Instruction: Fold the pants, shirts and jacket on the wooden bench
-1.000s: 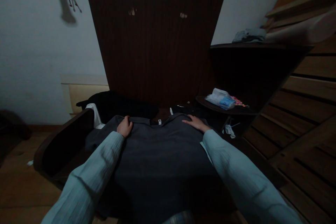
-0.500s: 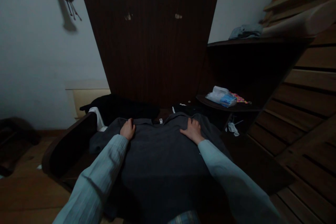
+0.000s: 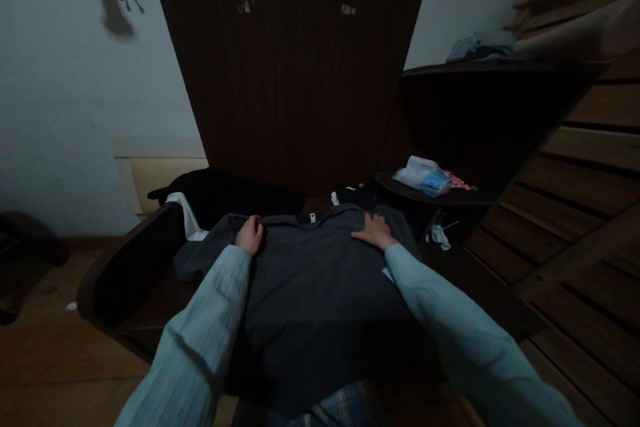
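Note:
A dark grey shirt (image 3: pixel 315 287) lies spread in front of me, with its neckline at the far side and its lower edge by my lap. Inside the neck shows a small white label (image 3: pixel 313 217). At the left shoulder, my left hand (image 3: pixel 251 235) is closed on the cloth, fingers curled over it. My right hand (image 3: pixel 375 231) grips the right shoulder; its thumb points toward the neckline and its fingers bend over the far edge. One sleeve extends to the left across the seat, while the right sleeve is mostly hidden by shadow and my arm.
The shirt rests on a dark wooden bench with a curved armrest (image 3: pixel 125 260). Black clothing (image 3: pixel 235 197) and a white cloth (image 3: pixel 187 217) lie behind it. At right, a corner shelf (image 3: pixel 400 185) bears a plastic packet (image 3: pixel 425 177). Wooden slats (image 3: pixel 590 213) stand farther right.
Both hands and the shirt's shoulders sit slightly higher and farther right in view, and the view itself has tilted down a little. Each hand stays at its shoulder; the shirt's lower edge shows more.

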A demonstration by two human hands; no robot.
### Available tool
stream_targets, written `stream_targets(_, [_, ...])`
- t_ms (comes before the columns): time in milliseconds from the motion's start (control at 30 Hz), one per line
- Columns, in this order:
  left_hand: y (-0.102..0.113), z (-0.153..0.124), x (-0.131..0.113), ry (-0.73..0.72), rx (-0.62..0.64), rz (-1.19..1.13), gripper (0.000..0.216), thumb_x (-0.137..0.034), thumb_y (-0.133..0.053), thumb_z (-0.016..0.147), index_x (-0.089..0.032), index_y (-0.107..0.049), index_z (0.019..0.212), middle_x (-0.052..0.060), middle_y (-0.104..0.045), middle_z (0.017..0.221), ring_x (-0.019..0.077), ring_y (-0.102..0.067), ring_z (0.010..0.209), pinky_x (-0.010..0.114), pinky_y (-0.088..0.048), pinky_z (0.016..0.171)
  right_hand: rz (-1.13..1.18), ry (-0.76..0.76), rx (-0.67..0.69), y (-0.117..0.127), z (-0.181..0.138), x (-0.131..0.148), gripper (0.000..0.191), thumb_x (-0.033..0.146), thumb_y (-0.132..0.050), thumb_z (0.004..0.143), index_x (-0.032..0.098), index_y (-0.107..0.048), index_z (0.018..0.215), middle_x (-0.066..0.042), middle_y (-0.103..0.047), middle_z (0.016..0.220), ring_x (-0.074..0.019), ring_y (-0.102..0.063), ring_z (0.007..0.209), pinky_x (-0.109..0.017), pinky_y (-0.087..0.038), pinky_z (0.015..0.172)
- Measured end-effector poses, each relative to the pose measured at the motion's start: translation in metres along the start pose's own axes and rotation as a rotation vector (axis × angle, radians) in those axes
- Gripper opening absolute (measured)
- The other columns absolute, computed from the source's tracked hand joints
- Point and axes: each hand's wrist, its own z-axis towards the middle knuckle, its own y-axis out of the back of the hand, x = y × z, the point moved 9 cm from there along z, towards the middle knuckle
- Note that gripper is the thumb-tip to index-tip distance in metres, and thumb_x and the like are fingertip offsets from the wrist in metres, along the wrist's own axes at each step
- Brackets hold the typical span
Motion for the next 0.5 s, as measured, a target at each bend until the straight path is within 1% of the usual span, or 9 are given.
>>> stream_targets(100, [-0.001, -0.001, -0.002, -0.019, 0.003, -0.027, 0.028, -0.022, -0.037, 0.080, -0.017, -0.050, 0.104, 0.010, -0.060, 0.099, 0.0199, -0.057, 0.093, 0.029, -0.043, 0.081, -0.023, 0.001, -0.021, 0.000, -0.004, -0.001, 0.082, 0.054, -0.056, 0.067, 0.007, -0.030, 0.129, -0.020, -0.038, 0.125, -0.0328, -0.034, 0.117, -0.038, -0.034, 0.088])
stream_targets(167, [-0.001, -0.001, -0.003, -0.023, 0.003, -0.040, 0.028, -0.023, -0.036, 0.081, -0.017, -0.050, 0.104, 0.010, -0.060, 0.100, 0.0198, -0.057, 0.094, 0.029, -0.043, 0.081, -0.002, 0.030, -0.010, 0.000, -0.002, -0.004, 0.087, 0.059, -0.054, 0.066, 0.007, -0.029, 0.130, -0.020, -0.037, 0.127, -0.0338, -0.033, 0.118, -0.039, -0.034, 0.089])
stream_targets(233, [0.000, -0.001, -0.003, -0.020, 0.003, -0.051, 0.028, -0.023, -0.036, 0.081, -0.017, -0.049, 0.105, 0.010, -0.060, 0.101, 0.0197, -0.056, 0.094, 0.028, -0.043, 0.082, 0.061, 0.035, 0.010, 0.002, 0.003, -0.010, 0.088, 0.066, -0.047, 0.066, 0.007, -0.030, 0.130, -0.020, -0.039, 0.127, -0.0339, -0.035, 0.118, -0.040, -0.035, 0.089])
stream_targets(267, [0.000, 0.000, -0.003, -0.015, 0.002, -0.056, 0.028, -0.024, -0.035, 0.082, -0.017, -0.049, 0.105, 0.010, -0.060, 0.102, 0.0197, -0.056, 0.095, 0.028, -0.043, 0.082, 0.099, 0.016, 0.012, 0.005, 0.007, -0.016, 0.086, 0.067, -0.042, 0.069, 0.007, -0.032, 0.129, -0.021, -0.041, 0.126, -0.0331, -0.038, 0.116, -0.039, -0.036, 0.088])
stream_targets(333, [-0.001, 0.000, -0.002, -0.001, 0.004, -0.066, 0.028, -0.024, -0.035, 0.082, -0.016, -0.049, 0.105, 0.010, -0.060, 0.103, 0.0199, -0.056, 0.095, 0.028, -0.042, 0.082, 0.155, -0.045, -0.019, 0.012, 0.019, -0.028, 0.075, 0.062, -0.034, 0.077, 0.007, -0.032, 0.129, -0.020, -0.048, 0.120, -0.0302, -0.046, 0.110, -0.038, -0.038, 0.085])
stream_targets(400, [-0.002, 0.000, -0.002, 0.015, 0.018, -0.082, 0.028, -0.023, -0.034, 0.082, -0.017, -0.049, 0.105, 0.010, -0.060, 0.103, 0.0200, -0.057, 0.094, 0.028, -0.042, 0.081, 0.152, -0.072, -0.071, 0.019, 0.031, -0.035, 0.061, 0.050, -0.034, 0.083, 0.011, -0.032, 0.130, -0.018, -0.053, 0.116, -0.0272, -0.052, 0.105, -0.035, -0.041, 0.082])
stream_targets(433, [-0.003, 0.000, -0.001, 0.030, 0.029, -0.095, 0.028, -0.023, -0.034, 0.083, -0.017, -0.049, 0.105, 0.010, -0.060, 0.102, 0.0199, -0.057, 0.094, 0.028, -0.042, 0.081, 0.137, -0.063, -0.090, 0.021, 0.036, -0.035, 0.054, 0.044, -0.037, 0.084, 0.013, -0.035, 0.129, -0.017, -0.054, 0.114, -0.0258, -0.053, 0.104, -0.034, -0.041, 0.081])
stream_targets(500, [-0.006, 0.000, 0.003, 0.080, 0.060, -0.147, 0.026, -0.023, -0.034, 0.082, -0.019, -0.050, 0.103, 0.008, -0.062, 0.096, 0.0198, -0.058, 0.091, 0.028, -0.042, 0.079, 0.112, -0.028, -0.108, 0.023, 0.046, -0.033, 0.041, 0.032, -0.041, 0.083, 0.018, -0.046, 0.121, -0.013, -0.057, 0.111, -0.0236, -0.054, 0.102, -0.031, -0.042, 0.079])
